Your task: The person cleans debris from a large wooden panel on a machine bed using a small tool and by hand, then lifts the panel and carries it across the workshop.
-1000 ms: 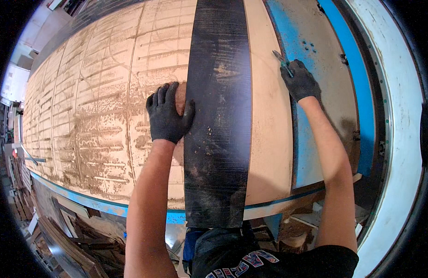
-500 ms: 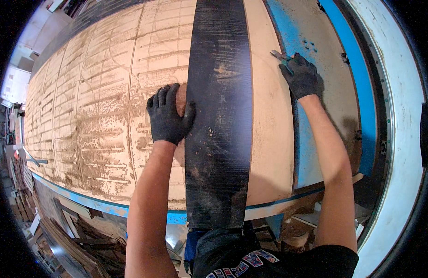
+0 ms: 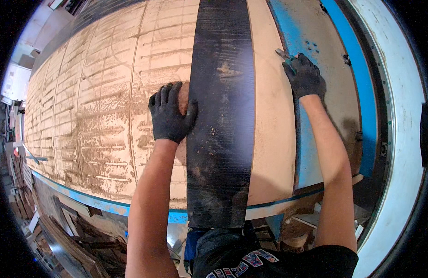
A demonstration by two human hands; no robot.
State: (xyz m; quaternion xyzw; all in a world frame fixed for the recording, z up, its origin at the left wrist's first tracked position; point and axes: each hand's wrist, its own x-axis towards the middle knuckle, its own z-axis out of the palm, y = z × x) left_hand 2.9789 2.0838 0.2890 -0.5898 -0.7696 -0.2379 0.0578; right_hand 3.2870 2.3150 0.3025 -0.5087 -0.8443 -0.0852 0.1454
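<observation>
Little has changed over the last second, so the working hold looks steady. The left hand (image 3: 171,116), thumb apart from fingers, covers a brown piece (image 3: 184,96) (whether gripped, I cannot tell); the black board (image 3: 222,116) lies at its three o'clock. A green-handled tool (image 3: 282,54) points toward ten o'clock from the right hand (image 3: 306,78), curled around it.

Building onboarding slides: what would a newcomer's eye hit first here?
Probably the long black board, running from the top edge down the middle to the person's waist. Left of it spreads a pale worktop scored with dusty grooves, where the dark-gloved left hand rests with its thumb at the board's edge. At upper right, the gloved right hand grips a small tool near a blue-streaked strip.
</observation>
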